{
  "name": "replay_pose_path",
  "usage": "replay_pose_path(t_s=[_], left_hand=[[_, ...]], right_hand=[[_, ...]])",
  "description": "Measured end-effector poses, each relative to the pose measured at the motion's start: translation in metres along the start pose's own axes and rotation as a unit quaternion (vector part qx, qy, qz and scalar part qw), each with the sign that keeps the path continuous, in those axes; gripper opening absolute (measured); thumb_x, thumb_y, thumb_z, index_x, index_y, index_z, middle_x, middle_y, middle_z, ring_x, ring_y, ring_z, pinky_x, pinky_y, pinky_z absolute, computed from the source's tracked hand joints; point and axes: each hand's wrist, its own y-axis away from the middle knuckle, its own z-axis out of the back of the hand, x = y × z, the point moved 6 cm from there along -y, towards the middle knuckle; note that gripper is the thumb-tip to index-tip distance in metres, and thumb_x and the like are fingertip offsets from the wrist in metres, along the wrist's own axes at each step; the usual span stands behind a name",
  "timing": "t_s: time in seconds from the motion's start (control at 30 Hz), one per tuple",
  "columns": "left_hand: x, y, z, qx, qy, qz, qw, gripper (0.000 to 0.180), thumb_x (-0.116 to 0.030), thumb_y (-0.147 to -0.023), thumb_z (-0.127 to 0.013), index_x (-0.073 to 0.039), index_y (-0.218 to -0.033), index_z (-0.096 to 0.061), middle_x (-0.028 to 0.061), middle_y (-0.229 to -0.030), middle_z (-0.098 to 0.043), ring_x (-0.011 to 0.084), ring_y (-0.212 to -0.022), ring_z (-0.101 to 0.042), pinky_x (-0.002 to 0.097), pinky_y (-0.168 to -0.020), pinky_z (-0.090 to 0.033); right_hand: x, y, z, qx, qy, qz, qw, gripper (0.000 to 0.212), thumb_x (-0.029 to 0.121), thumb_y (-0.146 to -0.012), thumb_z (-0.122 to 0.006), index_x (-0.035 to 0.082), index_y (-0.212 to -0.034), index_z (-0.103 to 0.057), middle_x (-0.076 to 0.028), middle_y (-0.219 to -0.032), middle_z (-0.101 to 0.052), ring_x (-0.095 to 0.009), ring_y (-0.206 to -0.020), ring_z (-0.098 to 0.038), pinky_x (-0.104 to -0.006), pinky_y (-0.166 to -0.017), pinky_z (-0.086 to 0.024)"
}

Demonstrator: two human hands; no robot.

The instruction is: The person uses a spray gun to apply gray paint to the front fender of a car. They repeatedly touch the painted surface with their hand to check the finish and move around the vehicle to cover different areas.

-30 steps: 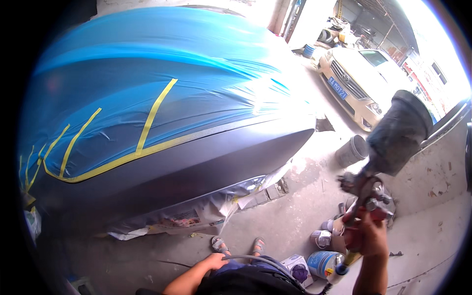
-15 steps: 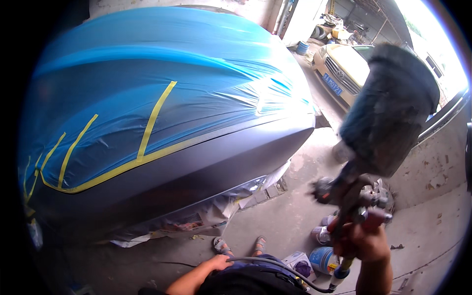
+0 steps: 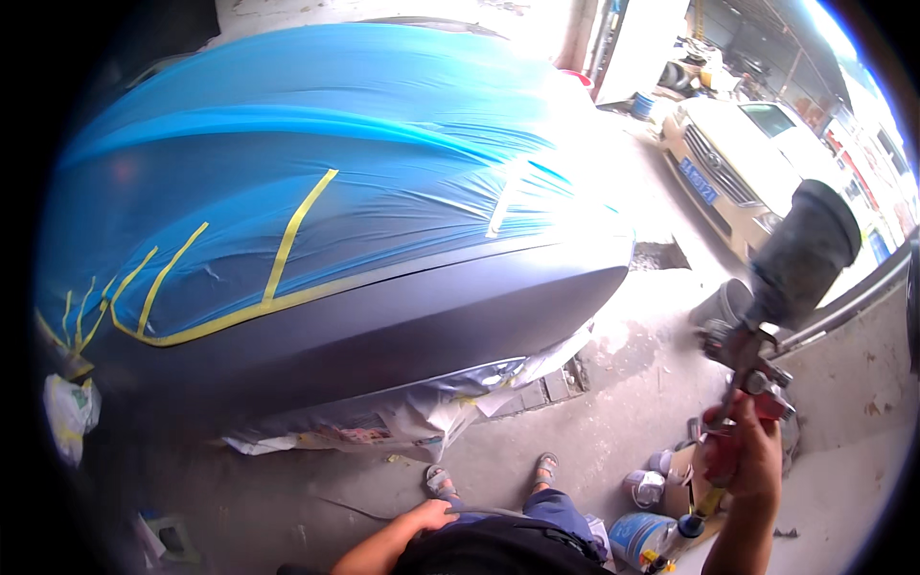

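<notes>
My right hand (image 3: 754,458) is wrapped round the red handle of a spray gun (image 3: 749,359), raised at the right. A dark cup (image 3: 807,251) sits on top of the gun, tilted to the right. The nozzle is turned toward a car's dark grey body panel (image 3: 431,321), well apart from it. Low in the middle, my left hand (image 3: 429,516) is closed on a grey hose (image 3: 474,511) in front of my body. Blue masking film (image 3: 316,125) covers the car above the panel, edged with yellow tape (image 3: 297,240).
Crumpled sheeting (image 3: 422,419) hangs below the panel. By my right arm stand a blue can (image 3: 637,535) and smaller pots (image 3: 644,489). A grey bucket (image 3: 721,303) is behind the gun. Farther back is a cream car (image 3: 733,158); a white bag (image 3: 72,419) is at far left.
My right hand and the spray gun have moved right, and the gun's cup now looks smaller and lower. The view has shifted a little. My left hand keeps its hold on the hose.
</notes>
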Motion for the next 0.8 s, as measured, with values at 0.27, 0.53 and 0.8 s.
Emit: replay_pose_path(t_s=[0.27,0.53,0.8], left_hand=[[-0.058,-0.047,-0.052,-0.065,0.010,0.061,0.996,0.046,-0.044,-0.084,-0.057,-0.005,-0.108,-0.061,0.0206,-0.108,-0.062,0.0365,-0.103,-0.058,0.0430,-0.087,-0.045],[-0.099,-0.026,-0.080,-0.082,-0.001,0.130,0.988,0.045,-0.041,-0.083,-0.058,-0.003,-0.106,-0.062,0.0201,-0.108,-0.062,0.0354,-0.102,-0.058,0.0420,-0.087,-0.046],[-0.069,-0.006,-0.114,-0.132,0.027,0.164,0.977,0.049,-0.042,-0.082,-0.059,0.000,-0.107,-0.061,0.0214,-0.108,-0.061,0.0356,-0.104,-0.057,0.0412,-0.088,-0.045]], right_hand=[[-0.038,-0.092,0.158,-0.043,0.018,0.027,0.999,0.035,0.033,-0.094,-0.051,0.006,-0.116,-0.049,-0.012,-0.096,-0.063,-0.010,-0.049,-0.055,-0.0218,-0.038,-0.046],[-0.060,-0.120,0.141,0.216,-0.001,-0.021,0.976,0.048,0.037,-0.085,-0.063,-0.002,-0.111,-0.051,-0.016,-0.097,-0.062,-0.013,-0.052,-0.056,-0.0230,-0.039,-0.042],[-0.051,-0.091,0.053,0.482,0.010,-0.101,0.870,0.057,0.039,-0.078,-0.070,-0.005,-0.111,-0.057,-0.006,-0.077,-0.061,-0.009,-0.062,-0.055,-0.0210,-0.055,-0.039]])
